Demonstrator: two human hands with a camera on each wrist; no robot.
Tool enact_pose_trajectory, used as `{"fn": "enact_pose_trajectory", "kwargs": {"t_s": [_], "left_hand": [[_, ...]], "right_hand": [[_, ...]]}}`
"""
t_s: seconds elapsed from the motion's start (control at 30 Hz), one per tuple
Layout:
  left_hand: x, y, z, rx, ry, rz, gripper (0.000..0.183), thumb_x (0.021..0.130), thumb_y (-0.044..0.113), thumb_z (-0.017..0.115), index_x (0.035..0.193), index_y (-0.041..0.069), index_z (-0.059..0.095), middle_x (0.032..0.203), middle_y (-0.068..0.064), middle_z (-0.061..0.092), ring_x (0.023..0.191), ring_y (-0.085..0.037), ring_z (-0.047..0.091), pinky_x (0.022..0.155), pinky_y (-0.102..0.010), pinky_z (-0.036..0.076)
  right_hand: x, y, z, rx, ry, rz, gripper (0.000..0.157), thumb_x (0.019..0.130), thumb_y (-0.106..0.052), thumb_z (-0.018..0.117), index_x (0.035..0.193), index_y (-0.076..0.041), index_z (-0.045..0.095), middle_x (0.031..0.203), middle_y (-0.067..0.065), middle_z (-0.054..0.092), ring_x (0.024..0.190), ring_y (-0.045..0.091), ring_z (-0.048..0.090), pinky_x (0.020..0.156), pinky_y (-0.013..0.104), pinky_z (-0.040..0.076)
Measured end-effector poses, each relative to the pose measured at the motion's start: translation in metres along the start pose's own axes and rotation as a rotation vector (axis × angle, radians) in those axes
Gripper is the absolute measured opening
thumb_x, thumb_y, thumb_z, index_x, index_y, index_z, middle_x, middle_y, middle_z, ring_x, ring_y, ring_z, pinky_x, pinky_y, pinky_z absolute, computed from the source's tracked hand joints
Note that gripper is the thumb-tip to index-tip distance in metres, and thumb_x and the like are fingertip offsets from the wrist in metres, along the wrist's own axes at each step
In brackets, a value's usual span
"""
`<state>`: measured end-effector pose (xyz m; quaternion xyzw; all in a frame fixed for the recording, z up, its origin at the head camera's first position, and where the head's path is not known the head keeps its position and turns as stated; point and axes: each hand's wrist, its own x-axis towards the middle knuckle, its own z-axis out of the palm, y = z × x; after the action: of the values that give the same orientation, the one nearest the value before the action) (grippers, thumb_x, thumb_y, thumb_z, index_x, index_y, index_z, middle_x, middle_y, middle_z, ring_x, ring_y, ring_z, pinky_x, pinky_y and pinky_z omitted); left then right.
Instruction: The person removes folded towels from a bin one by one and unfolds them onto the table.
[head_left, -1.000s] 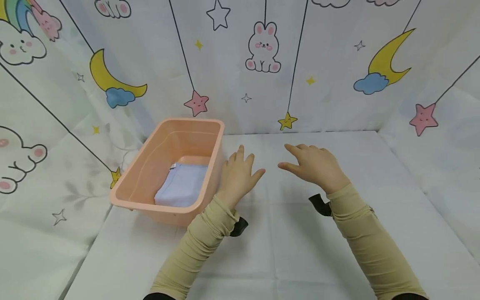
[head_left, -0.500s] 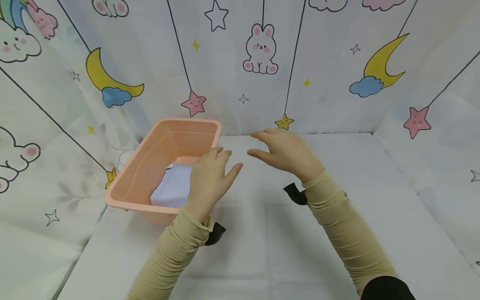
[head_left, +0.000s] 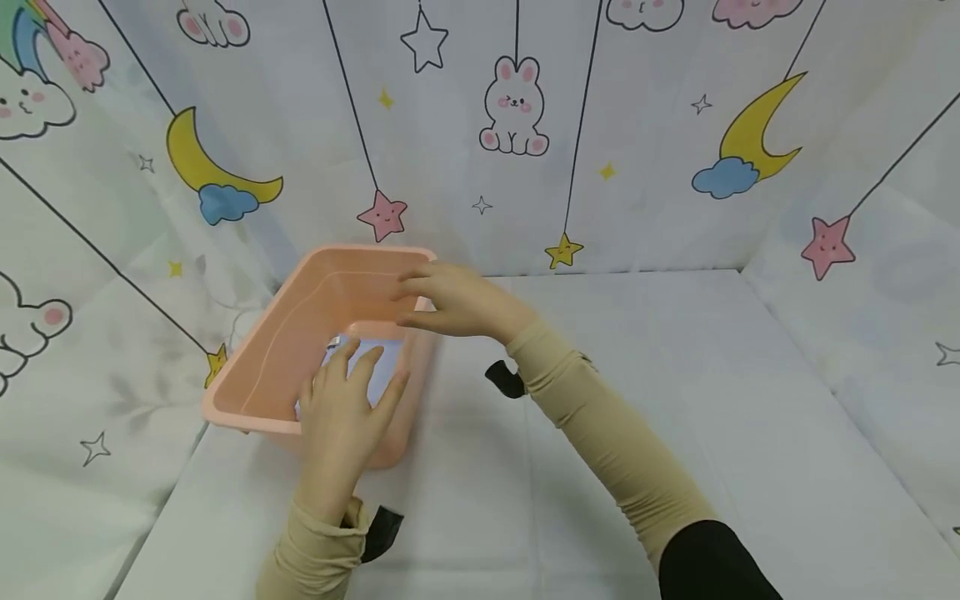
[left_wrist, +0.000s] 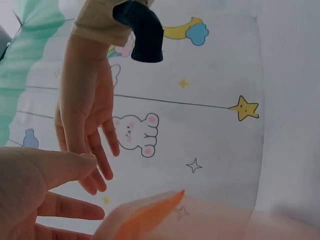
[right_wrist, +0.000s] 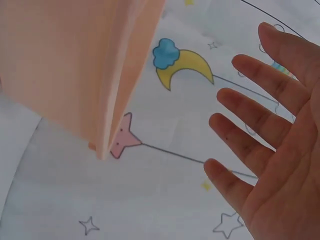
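A peach plastic tub (head_left: 258,367) stands on the left of the table, with a folded light blue cloth (head_left: 388,358) lying on its bottom. In the head view my left hand (head_left: 341,425) is over the tub's near edge, fingers spread, partly hiding the cloth. My right hand (head_left: 461,302) reaches over the tub's right rim near the back corner, fingers extended and holding nothing. The right wrist view has the right hand (right_wrist: 280,130) with fingers apart, beside the tub wall (right_wrist: 55,55). The left hand (left_wrist: 45,190) shows in its own wrist view, near the tub's rim.
A white-covered table (head_left: 637,400) extends to the right of the tub. Behind and at both sides hangs a white curtain (head_left: 450,167) printed with moons, stars and a rabbit. A black strap piece (head_left: 382,533) sticks out at the left wrist.
Both hands have moved left, from beside the tub to over it. The left hand has also come nearer the person. The tub and cloth stay put, while the view shifts slightly.
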<state>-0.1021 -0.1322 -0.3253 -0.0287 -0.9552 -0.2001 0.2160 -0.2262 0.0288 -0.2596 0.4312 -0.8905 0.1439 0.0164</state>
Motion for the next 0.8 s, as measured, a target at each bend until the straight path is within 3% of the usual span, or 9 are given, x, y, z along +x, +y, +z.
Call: {"fn": "enact_pose_trajectory", "kwargs": {"t_s": [0.23, 0.43, 0.53, 0.67, 0.8], "left_hand": [[-0.025, -0.018, 0.005, -0.057, 0.053, -0.116, 0.046, 0.086, 0.040, 0.062, 0.118, 0.007, 0.061, 0.139, -0.020, 0.044, 0.127, -0.042, 0.038, 0.102, -0.073, 0.011], [-0.038, -0.033, 0.004, -0.050, 0.059, -0.225, 0.052, 0.085, 0.049, 0.059, 0.116, 0.008, 0.061, 0.139, -0.021, 0.040, 0.134, -0.046, 0.027, 0.102, -0.075, 0.003], [-0.044, -0.041, 0.006, -0.053, 0.056, -0.262, 0.056, 0.083, 0.054, 0.059, 0.115, 0.008, 0.061, 0.141, -0.020, 0.037, 0.138, -0.047, 0.019, 0.102, -0.075, 0.003], [-0.053, -0.048, 0.016, -0.063, 0.086, -0.253, 0.061, 0.079, 0.057, 0.063, 0.113, 0.006, 0.061, 0.145, -0.029, 0.028, 0.140, -0.052, 0.004, 0.103, -0.074, 0.008], [-0.061, -0.048, 0.025, -0.154, 0.138, -0.274, 0.057, 0.075, 0.051, 0.070, 0.109, 0.006, 0.058, 0.151, -0.033, 0.004, 0.138, -0.053, -0.012, 0.102, -0.074, 0.010]], "right_hand": [[0.050, -0.009, 0.006, -0.037, -0.070, -0.049, 0.035, 0.093, -0.039, 0.052, 0.121, -0.020, 0.061, 0.124, -0.006, 0.059, 0.121, 0.010, 0.051, 0.103, 0.026, 0.038], [0.080, -0.017, 0.013, -0.014, -0.150, -0.006, 0.038, 0.093, -0.038, 0.050, 0.125, -0.019, 0.059, 0.127, -0.003, 0.057, 0.118, 0.010, 0.051, 0.097, 0.023, 0.042], [0.091, -0.019, 0.016, -0.009, -0.156, 0.030, 0.037, 0.094, -0.038, 0.051, 0.125, -0.019, 0.058, 0.129, -0.004, 0.057, 0.119, 0.010, 0.051, 0.097, 0.023, 0.042], [0.100, -0.018, 0.022, -0.001, -0.177, 0.102, 0.037, 0.094, -0.037, 0.051, 0.125, -0.018, 0.058, 0.129, -0.003, 0.057, 0.118, 0.011, 0.052, 0.095, 0.025, 0.044], [0.105, -0.013, 0.028, 0.017, -0.204, 0.167, 0.036, 0.093, -0.035, 0.052, 0.124, -0.017, 0.059, 0.129, -0.002, 0.057, 0.114, 0.010, 0.054, 0.094, 0.025, 0.045]]}}
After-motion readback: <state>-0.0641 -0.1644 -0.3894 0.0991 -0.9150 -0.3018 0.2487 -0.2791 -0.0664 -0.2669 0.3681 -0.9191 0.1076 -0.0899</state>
